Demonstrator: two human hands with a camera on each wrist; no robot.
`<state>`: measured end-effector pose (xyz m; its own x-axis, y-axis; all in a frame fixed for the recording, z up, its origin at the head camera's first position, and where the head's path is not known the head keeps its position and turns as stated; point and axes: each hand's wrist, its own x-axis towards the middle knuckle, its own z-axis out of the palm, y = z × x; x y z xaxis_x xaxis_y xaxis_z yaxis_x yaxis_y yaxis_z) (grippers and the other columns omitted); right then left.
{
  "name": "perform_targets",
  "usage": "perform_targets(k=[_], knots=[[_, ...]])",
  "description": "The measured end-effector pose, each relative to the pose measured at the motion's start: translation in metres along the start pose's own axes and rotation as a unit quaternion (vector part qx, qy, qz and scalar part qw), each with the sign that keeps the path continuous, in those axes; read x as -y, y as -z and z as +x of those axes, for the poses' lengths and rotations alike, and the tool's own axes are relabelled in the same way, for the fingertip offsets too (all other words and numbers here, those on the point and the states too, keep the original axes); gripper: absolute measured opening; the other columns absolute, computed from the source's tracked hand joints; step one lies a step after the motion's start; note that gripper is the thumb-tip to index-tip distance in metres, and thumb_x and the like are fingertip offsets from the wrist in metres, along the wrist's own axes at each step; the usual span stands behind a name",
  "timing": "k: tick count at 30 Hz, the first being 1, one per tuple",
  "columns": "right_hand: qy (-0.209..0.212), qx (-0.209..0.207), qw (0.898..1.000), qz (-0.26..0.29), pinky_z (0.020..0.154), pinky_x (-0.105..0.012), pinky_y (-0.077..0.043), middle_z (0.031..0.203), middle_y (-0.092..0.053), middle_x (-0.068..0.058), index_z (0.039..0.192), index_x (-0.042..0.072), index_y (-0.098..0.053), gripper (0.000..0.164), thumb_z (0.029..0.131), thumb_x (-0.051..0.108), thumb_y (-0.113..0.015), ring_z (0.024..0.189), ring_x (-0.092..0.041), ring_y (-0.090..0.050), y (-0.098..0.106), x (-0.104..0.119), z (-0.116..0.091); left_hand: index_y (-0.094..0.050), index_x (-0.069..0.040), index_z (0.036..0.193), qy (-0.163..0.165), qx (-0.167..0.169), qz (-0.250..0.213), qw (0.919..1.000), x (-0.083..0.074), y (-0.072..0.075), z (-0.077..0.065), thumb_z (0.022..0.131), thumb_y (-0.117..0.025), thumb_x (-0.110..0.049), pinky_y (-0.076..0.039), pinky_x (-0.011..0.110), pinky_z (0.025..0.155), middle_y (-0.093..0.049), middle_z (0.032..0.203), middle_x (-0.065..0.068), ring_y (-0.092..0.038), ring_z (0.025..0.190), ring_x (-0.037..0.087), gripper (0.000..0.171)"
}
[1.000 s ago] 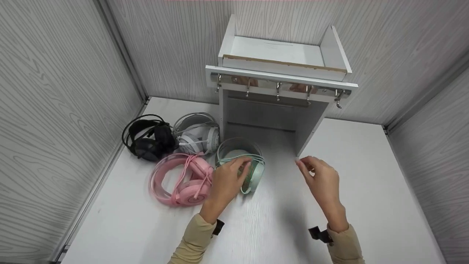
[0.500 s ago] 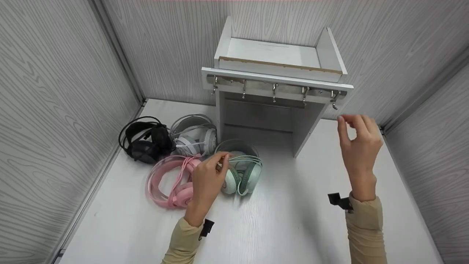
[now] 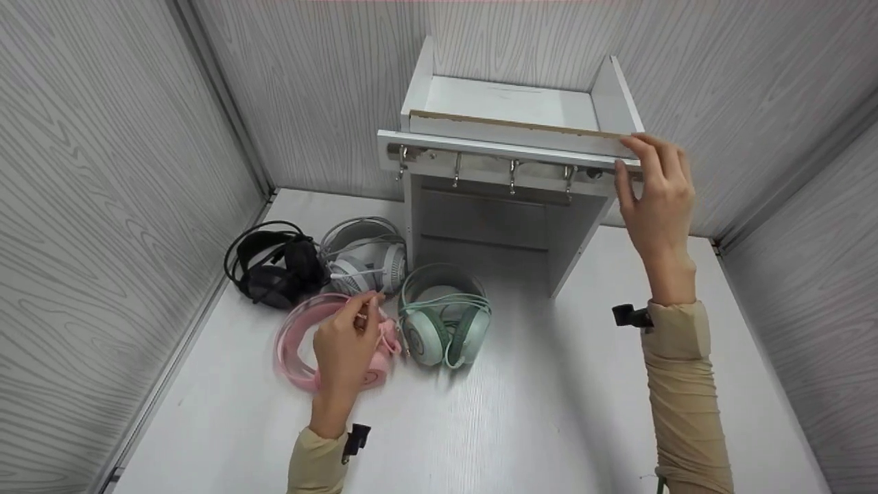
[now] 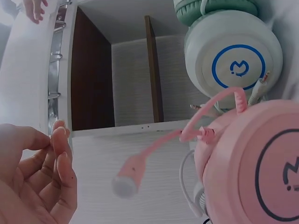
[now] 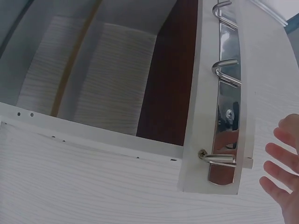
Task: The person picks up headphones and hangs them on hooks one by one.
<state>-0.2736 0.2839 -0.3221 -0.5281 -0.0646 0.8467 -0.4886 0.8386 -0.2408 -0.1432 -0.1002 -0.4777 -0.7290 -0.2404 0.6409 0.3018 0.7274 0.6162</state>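
Observation:
My left hand [image 3: 346, 336] hovers over the pink headphones [image 3: 291, 346], partly covering them. Its thumb meets the forefinger tip and the other fingers curl loosely, with nothing held, as the left wrist view shows. In that view the pink microphone [image 4: 133, 172] points toward the hand. Mint-green headphones [image 3: 422, 337] lie just to the right of it, their cable wound around them. My right hand [image 3: 662, 195] is raised at the right end of the hook rail [image 3: 480, 145], fingers apart and curved beside the board. The right wrist view shows a metal hook [image 5: 222, 159] close to its fingertips.
Black headphones [image 3: 271, 285] and white headphones [image 3: 353, 273] lie behind the pink ones. A white shelf unit [image 3: 579, 240] with an upper tray [image 3: 507, 96] stands against the back wall. Grey panels [image 3: 103, 206] enclose the white table [image 3: 480, 439].
My right hand has risen from beside the shelf's right leg to the rail's right end. My left hand has drifted left from the green headphones to above the pink ones.

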Motion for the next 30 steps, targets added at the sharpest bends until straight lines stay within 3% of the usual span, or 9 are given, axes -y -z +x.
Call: perform_targets(k=[4, 8, 11, 14, 20, 26, 30], knots=[[0.016, 0.035, 0.999, -0.007, 0.108, -0.047, -0.042, 0.137, -0.060, -0.012, 0.134, 0.009, -0.062, 0.033, 0.104, 0.020, -0.059, 0.131, -0.031, -0.051, -0.014, -0.004, 0.008, -0.079, -0.010, 0.098, 0.019, -0.002, 0.011, 0.9998, 0.008, 0.006, -0.001, 0.096, -0.070, -0.017, -0.041, 0.035, 0.049, -0.066, 0.064, 0.002, -0.059, 0.055, 0.016, 0.011], [0.045, 0.057, 0.997, -0.033, 0.119, -0.045, -0.029, 0.141, -0.059, -0.012, 0.140, 0.007, -0.059, 0.037, 0.106, 0.023, -0.055, 0.138, -0.031, -0.047, -0.024, -0.009, 0.012, -0.078, -0.006, 0.096, 0.027, -0.012, 0.015, 0.9995, 0.017, 0.012, -0.004, 0.095, -0.071, -0.015, -0.044, 0.036, 0.050, -0.068, 0.066, 0.005, -0.061, 0.056, 0.018, 0.012], [0.070, 0.059, 0.995, -0.050, 0.122, -0.046, -0.024, 0.139, -0.061, -0.013, 0.141, 0.007, -0.059, 0.038, 0.107, 0.024, -0.052, 0.136, -0.033, -0.050, -0.029, -0.011, 0.013, -0.077, -0.002, 0.094, 0.021, -0.023, 0.012, 0.9994, 0.025, 0.017, -0.007, 0.093, -0.072, -0.010, -0.048, 0.039, 0.052, -0.070, 0.067, 0.008, -0.065, 0.057, 0.020, 0.010], [0.084, 0.055, 0.993, -0.056, 0.120, -0.046, -0.028, 0.137, -0.062, -0.013, 0.142, 0.008, -0.058, 0.039, 0.108, 0.024, -0.050, 0.130, -0.034, -0.055, -0.032, -0.012, 0.015, -0.076, -0.001, 0.093, 0.027, -0.030, 0.017, 0.9990, 0.032, 0.022, -0.010, 0.093, -0.072, -0.008, -0.050, 0.042, 0.053, -0.071, 0.069, 0.009, -0.066, 0.058, 0.021, 0.008], [0.076, 0.046, 0.995, -0.034, 0.120, -0.044, -0.029, 0.137, -0.063, -0.010, 0.141, 0.010, -0.060, 0.037, 0.107, 0.024, -0.052, 0.128, -0.033, -0.055, -0.035, -0.013, 0.014, -0.077, -0.003, 0.093, 0.064, -0.032, 0.042, 0.9965, 0.045, 0.030, -0.017, 0.095, -0.070, -0.012, -0.050, 0.047, 0.052, -0.071, 0.068, 0.009, -0.067, 0.058, 0.024, 0.011], [0.066, 0.045, 0.996, -0.032, 0.120, -0.043, -0.028, 0.136, -0.063, -0.010, 0.141, 0.012, -0.060, 0.037, 0.107, 0.026, -0.051, 0.129, -0.032, -0.054, -0.036, -0.015, 0.012, -0.076, -0.005, 0.096, 0.100, -0.046, 0.054, 0.9924, 0.064, 0.038, -0.025, 0.098, -0.066, -0.014, -0.050, 0.043, 0.053, -0.074, 0.072, 0.004, -0.069, 0.059, 0.022, 0.014], [0.059, 0.043, 0.997, -0.027, 0.120, -0.043, -0.027, 0.136, -0.063, -0.010, 0.141, 0.013, -0.060, 0.037, 0.107, 0.025, -0.051, 0.129, -0.031, -0.054, -0.037, -0.015, 0.011, -0.075, -0.003, 0.095, 0.134, -0.057, 0.073, 0.9867, 0.080, 0.044, -0.033, 0.100, -0.065, -0.017, -0.049, 0.042, 0.055, -0.075, 0.077, 0.007, -0.069, 0.063, 0.025, 0.017]])
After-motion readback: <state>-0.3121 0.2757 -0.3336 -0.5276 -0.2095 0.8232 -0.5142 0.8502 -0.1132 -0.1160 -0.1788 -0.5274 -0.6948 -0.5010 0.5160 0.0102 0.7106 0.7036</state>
